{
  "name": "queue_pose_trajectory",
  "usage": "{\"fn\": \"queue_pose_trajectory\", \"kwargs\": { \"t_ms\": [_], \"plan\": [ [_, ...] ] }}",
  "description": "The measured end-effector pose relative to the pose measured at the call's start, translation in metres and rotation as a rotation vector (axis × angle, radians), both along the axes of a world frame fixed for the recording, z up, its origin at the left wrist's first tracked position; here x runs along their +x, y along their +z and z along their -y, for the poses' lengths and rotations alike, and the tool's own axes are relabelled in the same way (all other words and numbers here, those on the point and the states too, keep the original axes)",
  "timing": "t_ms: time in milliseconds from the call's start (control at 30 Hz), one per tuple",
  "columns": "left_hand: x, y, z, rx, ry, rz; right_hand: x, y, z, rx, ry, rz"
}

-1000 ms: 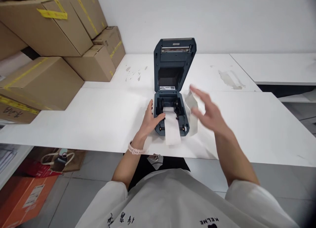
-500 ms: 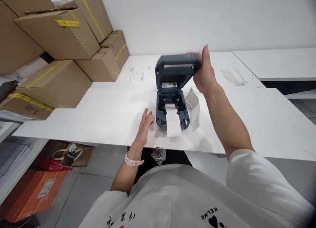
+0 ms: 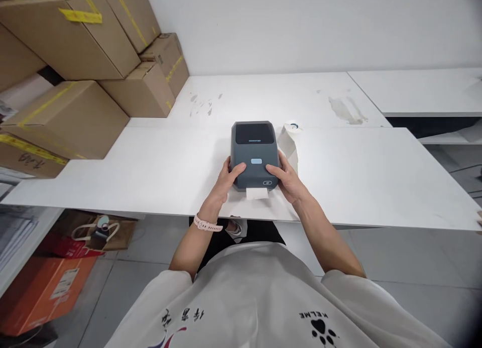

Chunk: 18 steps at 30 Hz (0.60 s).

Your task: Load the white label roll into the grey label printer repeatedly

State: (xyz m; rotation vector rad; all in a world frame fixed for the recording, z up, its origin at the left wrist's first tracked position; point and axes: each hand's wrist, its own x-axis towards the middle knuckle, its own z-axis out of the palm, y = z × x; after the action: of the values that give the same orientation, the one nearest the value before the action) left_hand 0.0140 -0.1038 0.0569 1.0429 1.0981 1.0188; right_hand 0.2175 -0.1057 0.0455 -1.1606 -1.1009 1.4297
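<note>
A dark grey label printer (image 3: pixel 254 147) sits near the front edge of the white table (image 3: pixel 150 172) with its lid closed. A short strip of white label paper (image 3: pixel 257 193) sticks out of its front slot. My left hand (image 3: pixel 226 179) grips the printer's front left corner, thumb on the lid. My right hand (image 3: pixel 288 178) grips the front right corner, thumb pressed on top. A white roll of label paper (image 3: pixel 289 137) stands just right of the printer, partly hidden behind my right hand.
Stacked cardboard boxes (image 3: pixel 86 77) with yellow tape fill the table's left and back left. A second white table (image 3: pixel 417 89) stands at the right rear. Under the table at left lie an orange box (image 3: pixel 41 293) and a bag (image 3: pixel 98 232).
My right hand swung the open lid down and shut it. Both hands now hold the printer's front corners. Only a short piece of paper shows at the slot.
</note>
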Motion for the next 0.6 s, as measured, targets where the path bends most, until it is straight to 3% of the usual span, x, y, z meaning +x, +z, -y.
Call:
{"fn": "queue_pose_trajectory", "kwargs": {
  "t_ms": [267, 433, 467, 600],
  "plan": [
    [0.003, 0.006, 0.000, 0.064, 0.029, -0.063, -0.004, -0.001, 0.001, -0.067, -0.087, -0.036],
    [0.008, -0.015, 0.054, 0.145, 0.497, -0.340, -0.004, -0.004, 0.000, -0.071, -0.092, -0.025],
    [0.010, -0.019, 0.064, 0.106, 0.455, -0.318, -0.005, -0.005, 0.000, -0.066, -0.093, -0.021],
    [0.021, -0.022, 0.075, -0.171, 0.033, -0.018, -0.007, -0.007, 0.001, -0.048, -0.112, -0.036]
  ]
}}
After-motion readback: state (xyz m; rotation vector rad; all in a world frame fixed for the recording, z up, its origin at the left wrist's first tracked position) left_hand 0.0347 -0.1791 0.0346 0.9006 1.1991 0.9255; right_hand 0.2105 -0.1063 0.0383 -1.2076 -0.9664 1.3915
